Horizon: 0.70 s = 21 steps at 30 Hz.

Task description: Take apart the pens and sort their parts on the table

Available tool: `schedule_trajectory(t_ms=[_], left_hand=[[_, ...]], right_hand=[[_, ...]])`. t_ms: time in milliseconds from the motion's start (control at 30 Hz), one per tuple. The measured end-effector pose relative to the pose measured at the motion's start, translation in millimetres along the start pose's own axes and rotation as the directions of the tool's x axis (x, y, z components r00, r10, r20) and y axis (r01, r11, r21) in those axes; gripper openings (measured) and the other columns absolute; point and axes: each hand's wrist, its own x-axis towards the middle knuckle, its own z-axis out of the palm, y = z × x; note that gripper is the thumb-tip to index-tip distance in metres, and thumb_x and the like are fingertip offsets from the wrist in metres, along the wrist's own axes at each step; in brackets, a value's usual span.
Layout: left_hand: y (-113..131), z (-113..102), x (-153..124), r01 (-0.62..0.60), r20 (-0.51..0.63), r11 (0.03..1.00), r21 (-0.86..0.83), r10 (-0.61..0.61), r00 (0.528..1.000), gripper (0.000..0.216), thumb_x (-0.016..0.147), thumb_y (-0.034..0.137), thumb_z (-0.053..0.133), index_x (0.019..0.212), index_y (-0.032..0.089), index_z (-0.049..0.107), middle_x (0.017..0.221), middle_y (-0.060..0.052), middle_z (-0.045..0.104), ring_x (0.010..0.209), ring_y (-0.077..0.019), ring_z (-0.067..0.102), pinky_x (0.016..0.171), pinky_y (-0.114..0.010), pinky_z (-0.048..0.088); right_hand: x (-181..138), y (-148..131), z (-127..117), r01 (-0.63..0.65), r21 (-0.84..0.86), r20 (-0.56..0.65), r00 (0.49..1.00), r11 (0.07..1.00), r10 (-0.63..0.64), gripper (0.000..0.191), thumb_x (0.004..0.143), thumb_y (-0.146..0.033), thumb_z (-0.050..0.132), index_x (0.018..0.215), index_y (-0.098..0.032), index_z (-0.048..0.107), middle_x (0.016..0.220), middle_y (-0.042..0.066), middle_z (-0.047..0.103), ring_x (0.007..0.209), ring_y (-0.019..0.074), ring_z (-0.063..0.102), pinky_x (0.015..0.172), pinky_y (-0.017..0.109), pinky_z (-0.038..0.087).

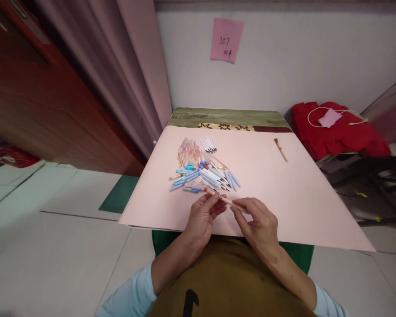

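Observation:
Both my hands hold one thin pinkish pen [227, 201] just above the near edge of a pink sheet [284, 193]. My left hand [203, 218] pinches its left end, fingers closed. My right hand [255, 220] pinches the right end, fingers closed too. Just beyond my hands lies a heap of pen parts [203, 174]: blue and white barrels, caps, clear tubes and black-tipped refills. A single assembled pen [280, 149] with a brown cap lies apart at the far right of the sheet.
The pink sheet covers a small table [227, 118] set against a white wall with a pink note [226, 39]. A red cloth pile [336, 130] sits on a rack to the right. A curtain and dark wooden door stand left.

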Motion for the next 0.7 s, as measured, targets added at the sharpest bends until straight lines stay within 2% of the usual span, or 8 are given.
schedule_trajectory(t_ms=[233,433,700], left_hand=[[-4.0,-0.5,-1.8,-0.003,0.019,1.0,0.009,0.003,1.0,0.028,0.068,0.03,0.084,0.085,0.013,0.07,0.087,-0.007,0.074,0.075,-0.0136,0.068,0.077,-0.027,0.055],[-4.0,-1.4,-1.7,0.018,0.01,1.0,0.009,-0.018,1.0,0.03,0.066,0.029,0.086,0.086,0.014,0.069,0.094,-0.007,0.074,0.078,-0.0129,0.067,0.065,-0.022,0.054],[-10.0,-5.8,-0.8,0.032,0.028,0.999,-0.007,-0.032,0.999,0.028,0.068,0.026,0.084,0.09,0.015,0.072,0.095,-0.005,0.072,0.078,-0.0101,0.065,0.066,-0.02,0.052]], right_hand=[[-2.0,0.1,-0.9,-0.003,-0.017,-0.014,1.0,1.0,0.003,0.008,0.092,-0.025,0.061,0.094,-0.021,0.068,0.086,0.004,0.073,0.078,0.0166,0.067,0.07,0.027,0.049],[-5.4,-0.2,-1.1,-0.045,-0.065,0.034,0.998,0.997,0.047,0.014,0.093,-0.029,0.061,0.09,-0.02,0.07,0.079,0.001,0.072,0.069,0.0134,0.065,0.064,0.025,0.044],[-9.5,-2.2,-0.6,-0.075,-0.043,0.041,0.996,0.996,0.077,0.014,0.094,-0.029,0.06,0.092,-0.02,0.07,0.079,0.001,0.07,0.068,0.0121,0.063,0.065,0.024,0.043]])
